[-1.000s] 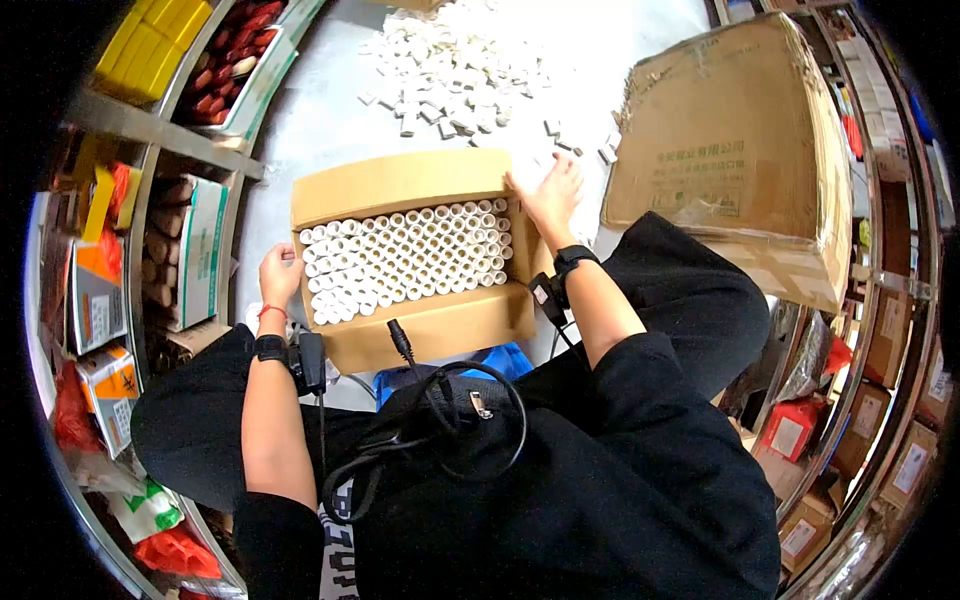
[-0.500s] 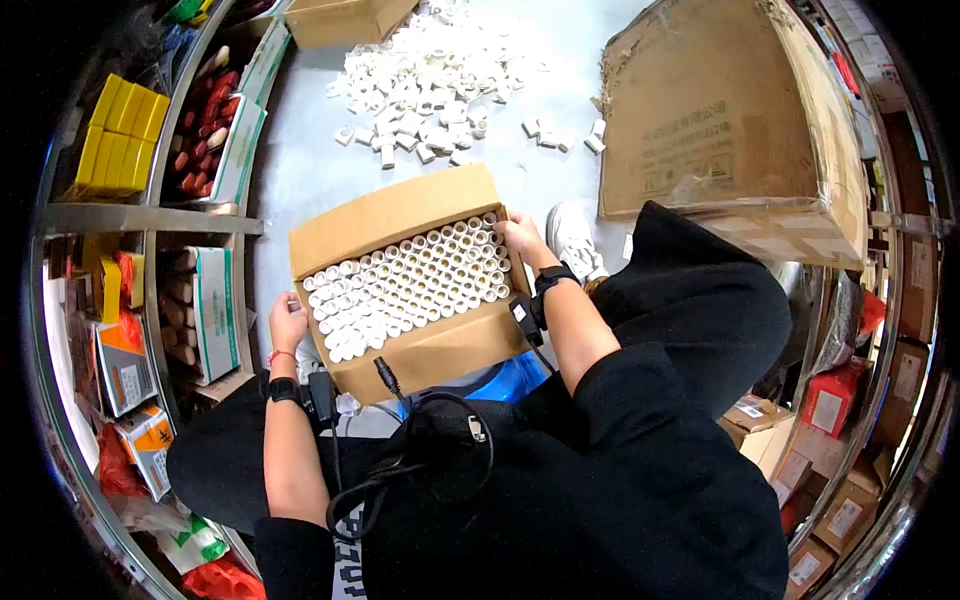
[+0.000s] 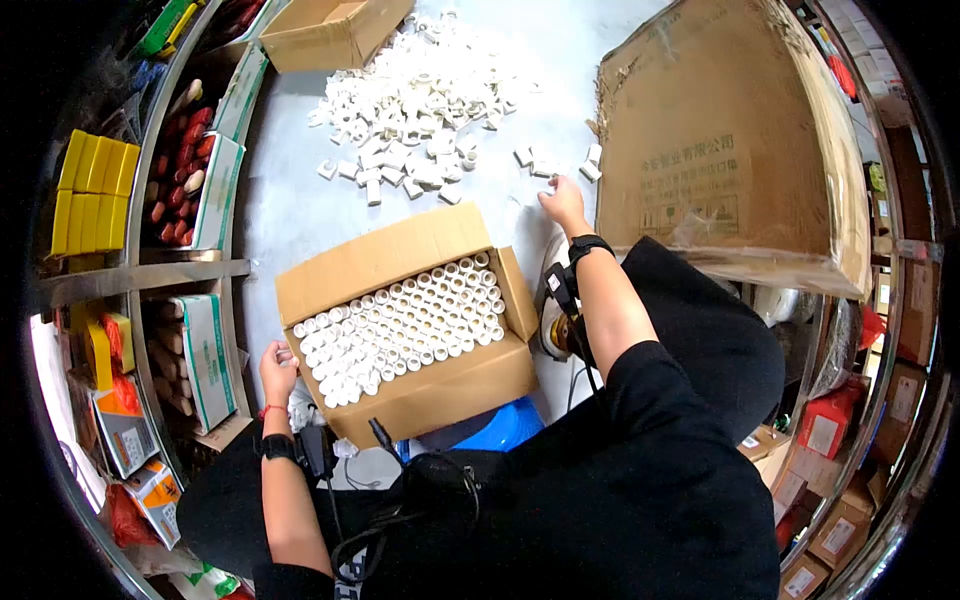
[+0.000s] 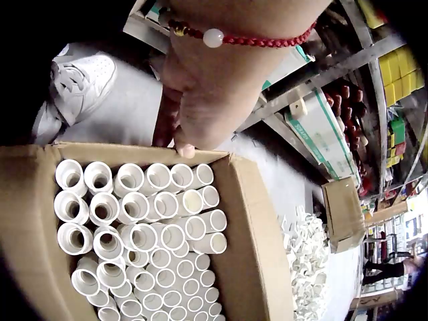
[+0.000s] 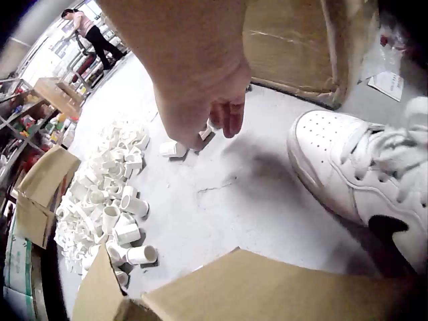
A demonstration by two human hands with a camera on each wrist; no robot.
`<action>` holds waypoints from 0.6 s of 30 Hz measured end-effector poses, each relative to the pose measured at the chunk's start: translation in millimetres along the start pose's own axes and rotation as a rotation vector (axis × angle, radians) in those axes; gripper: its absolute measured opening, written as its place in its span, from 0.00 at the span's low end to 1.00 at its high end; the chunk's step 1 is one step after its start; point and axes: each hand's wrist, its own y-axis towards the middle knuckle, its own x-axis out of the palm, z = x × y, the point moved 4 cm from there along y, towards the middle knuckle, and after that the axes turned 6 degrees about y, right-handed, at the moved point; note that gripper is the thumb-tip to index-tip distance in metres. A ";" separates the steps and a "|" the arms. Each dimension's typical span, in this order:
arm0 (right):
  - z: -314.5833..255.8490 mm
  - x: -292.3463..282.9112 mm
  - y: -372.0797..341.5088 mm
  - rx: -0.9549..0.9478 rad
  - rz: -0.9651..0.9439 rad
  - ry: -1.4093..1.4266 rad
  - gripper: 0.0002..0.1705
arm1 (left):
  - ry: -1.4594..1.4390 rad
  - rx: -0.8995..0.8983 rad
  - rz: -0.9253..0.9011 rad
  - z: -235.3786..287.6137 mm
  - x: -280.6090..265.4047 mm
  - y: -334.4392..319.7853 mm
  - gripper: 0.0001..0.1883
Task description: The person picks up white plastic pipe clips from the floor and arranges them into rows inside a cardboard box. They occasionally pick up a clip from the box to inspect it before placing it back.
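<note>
An open cardboard box (image 3: 440, 385) holds packed rows of white plastic pipe fittings (image 3: 410, 320), their round ends facing up. My left hand (image 3: 278, 372) holds the box's left wall; in the left wrist view a fingertip (image 4: 186, 151) laps over the rim, while other fingers are outside it. My right hand (image 3: 565, 203) reaches past the box's far right corner to a few loose fittings (image 3: 540, 165) on the floor. The right wrist view shows its fingers (image 5: 234, 117) curled down beside a white fitting (image 5: 172, 149); I cannot tell whether they grip a piece.
A pile of loose white fittings (image 3: 410, 110) spreads over the floor beyond the box. A large cardboard carton (image 3: 700, 150) stands at right, a smaller one (image 3: 325, 35) behind the pile. Shelves (image 3: 150, 275) line both sides. A white shoe (image 5: 334, 154) is near the right hand.
My right hand has left the box's far right corner and moved forward to the loose fittings. The box appears lower in the head view, and the left hand stays at its left wall.
</note>
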 end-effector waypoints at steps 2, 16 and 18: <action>-9.2 0.7 7.0 -0.127 0.145 0.006 0.23 | -0.014 -0.023 -0.014 -2.0 0.1 -2.4 0.12; -20.3 25.0 4.9 -0.213 0.379 -0.195 0.14 | -0.020 -0.008 0.052 17.1 1.4 -16.2 0.10; -36.9 20.7 -2.1 -0.258 0.275 -0.018 0.14 | -0.023 0.064 0.053 9.9 -0.4 -12.4 0.11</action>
